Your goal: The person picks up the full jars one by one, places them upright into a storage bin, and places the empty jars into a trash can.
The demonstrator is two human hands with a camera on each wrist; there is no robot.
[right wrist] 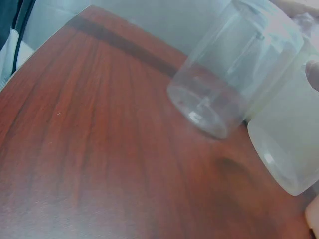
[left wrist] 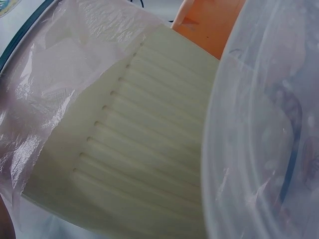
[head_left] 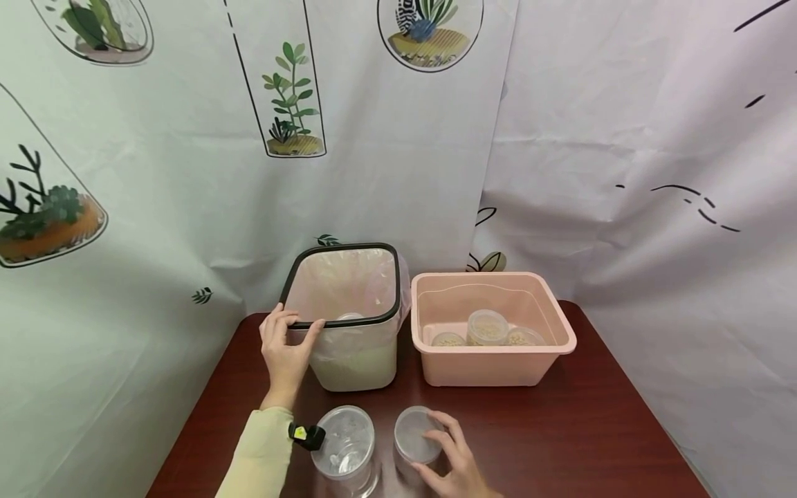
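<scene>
At the front left corner of a pale bin [head_left: 355, 363] with a black rim and a thin plastic liner, my left hand [head_left: 286, 353] grips the rim. A pale lid partly shows inside the bin. My right hand [head_left: 457, 460] holds a frosted lidded jar [head_left: 416, 436] by its side, fingers at the lid's edge. Left of it, close to my left wrist, stands a clear lidded jar [head_left: 345, 443], whose lid [left wrist: 249, 124] looms large in the left wrist view. The right wrist view has the clear jar [right wrist: 229, 69] beside the whitish one [right wrist: 284, 124].
Right of the bin is a pink tub [head_left: 492, 366] with several lidded jars [head_left: 488, 327] of pale bits inside. Everything stands on a dark red wooden table [head_left: 579, 429]. A white cloth with plant drawings [head_left: 405, 180] hangs behind and along both sides.
</scene>
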